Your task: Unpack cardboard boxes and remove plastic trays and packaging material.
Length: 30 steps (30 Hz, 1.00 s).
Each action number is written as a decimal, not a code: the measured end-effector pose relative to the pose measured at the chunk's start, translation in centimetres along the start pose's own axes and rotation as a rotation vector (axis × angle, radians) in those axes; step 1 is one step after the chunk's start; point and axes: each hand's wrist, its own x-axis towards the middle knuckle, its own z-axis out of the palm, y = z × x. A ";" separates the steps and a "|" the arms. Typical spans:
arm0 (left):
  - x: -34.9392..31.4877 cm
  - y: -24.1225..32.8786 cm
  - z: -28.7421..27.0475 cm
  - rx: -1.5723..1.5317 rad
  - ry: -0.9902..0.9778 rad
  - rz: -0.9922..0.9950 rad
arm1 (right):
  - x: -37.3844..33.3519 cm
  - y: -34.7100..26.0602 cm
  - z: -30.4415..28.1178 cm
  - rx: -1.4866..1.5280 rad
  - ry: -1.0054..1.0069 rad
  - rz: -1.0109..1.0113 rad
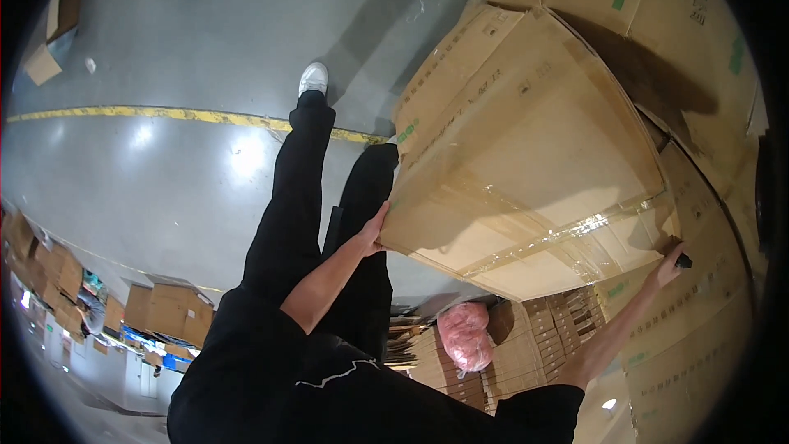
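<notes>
A large cardboard box (534, 148) with clear tape across its side leans tilted before me, to the right of my legs. My left hand (376, 228) is closed on its lower left corner, fingers partly hidden by the box. At its lower right corner, my right hand (662, 270) grips the edge, with most fingers out of sight. A small black object (684, 261) shows at the right hand's fingers; I cannot make out its kind.
Big stacked cartons (690, 25) stand close on the right. Beyond the box lie a pink plastic bundle (466, 335) and rows of flattened cardboard (542, 333). A yellow line (164, 113) crosses the grey floor. More boxes (168, 312) and a person (93, 312) are at far left.
</notes>
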 end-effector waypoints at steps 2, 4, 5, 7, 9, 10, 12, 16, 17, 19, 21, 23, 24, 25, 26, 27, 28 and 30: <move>0.1 0.5 -0.9 -0.014 -0.019 -0.010 | 0.6 -1.1 -0.7 -0.042 -0.076 -0.245; -0.2 0.9 -1.8 -0.043 -0.015 -0.003 | -2.2 -7.6 1.7 -0.491 -0.023 -0.318; -0.2 1.5 -2.1 -0.021 -0.007 0.000 | -3.3 -10.3 2.3 -0.947 0.052 -0.385; -0.4 1.3 -2.4 -0.003 0.000 0.011 | -2.2 -9.7 2.2 -0.927 0.057 -0.524; 0.1 0.1 -2.5 -0.036 -0.033 0.020 | -1.7 -10.8 3.0 -0.478 -0.160 -0.280; 0.4 -0.5 -2.6 -0.041 -0.038 0.033 | -1.0 -10.1 3.4 -0.468 -0.158 -0.290; 1.6 -1.6 -2.7 -0.117 -0.060 0.067 | 0.3 -8.9 4.9 -0.383 -0.204 -0.297; 1.8 -2.9 -2.3 -0.115 -0.009 0.127 | -2.4 -8.8 6.8 -0.053 0.221 -0.401; 2.5 -3.1 -1.9 -0.115 -0.033 0.139 | -1.7 -10.0 5.6 -0.045 0.236 -0.422; 3.3 -3.9 -3.1 -0.109 -0.157 0.126 | -1.3 -11.7 4.0 0.117 0.149 -0.443; 3.2 -4.5 -2.6 -0.084 -0.195 0.173 | -5.3 -18.5 3.3 0.182 0.230 -0.505; 2.8 -3.7 -2.7 -0.056 -0.239 0.246 | -5.4 -20.3 1.6 0.344 0.304 -0.531; 2.3 -2.6 -4.0 -0.056 -0.328 0.255 | -5.8 -20.6 1.1 0.432 0.343 -0.575; 1.8 -1.8 -4.9 -0.054 -0.416 0.269 | -6.3 -20.9 0.4 0.526 0.381 -0.617; 1.2 -1.6 -3.8 -0.108 -0.343 0.266 | -7.5 -22.0 -0.9 0.517 0.499 -0.568; 0.4 -1.6 -2.7 -0.165 -0.267 0.272 | -8.4 -22.8 -1.9 0.520 0.612 -0.509; -0.4 -0.8 -2.3 -0.148 -0.300 0.298 | -8.0 -22.4 -3.8 0.556 0.587 -0.599; -2.8 0.1 -3.0 -0.137 -0.288 0.367 | -7.9 -22.3 -6.4 0.566 0.509 -0.692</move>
